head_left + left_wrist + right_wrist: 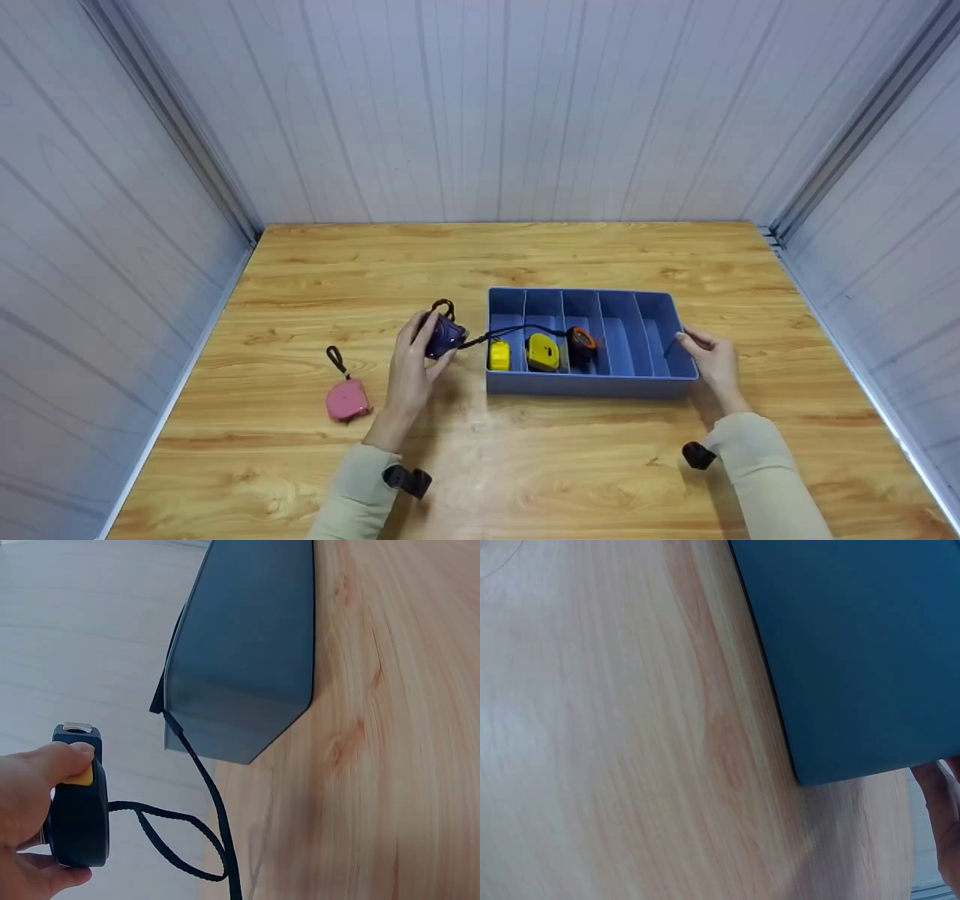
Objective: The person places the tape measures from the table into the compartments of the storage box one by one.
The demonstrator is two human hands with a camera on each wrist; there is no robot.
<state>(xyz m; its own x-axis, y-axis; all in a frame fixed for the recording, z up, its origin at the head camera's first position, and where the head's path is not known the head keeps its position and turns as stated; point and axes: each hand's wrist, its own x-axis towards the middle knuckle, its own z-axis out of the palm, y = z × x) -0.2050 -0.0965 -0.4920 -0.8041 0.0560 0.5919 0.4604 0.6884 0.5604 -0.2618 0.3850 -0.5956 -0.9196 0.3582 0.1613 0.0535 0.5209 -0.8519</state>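
My left hand (409,373) grips a dark blue tape measure (447,337) just left of the blue compartment box (592,386). In the left wrist view this tape measure (81,817) shows a yellow button under the thumb. A black cord (480,340) stretches from beside it over the box's left wall towards a black-and-orange tape measure (581,346) in the middle compartment. A small yellow tape measure (499,355) sits in the leftmost compartment, a larger yellow one (542,352) in the second. My right hand (716,367) pinches the box's right wall; its fingers are partly hidden.
A pink tape measure (347,400) with a black wrist strap (337,358) lies on the wooden table (525,465), left of my left hand. White panel walls (465,112) close off the back and both sides.
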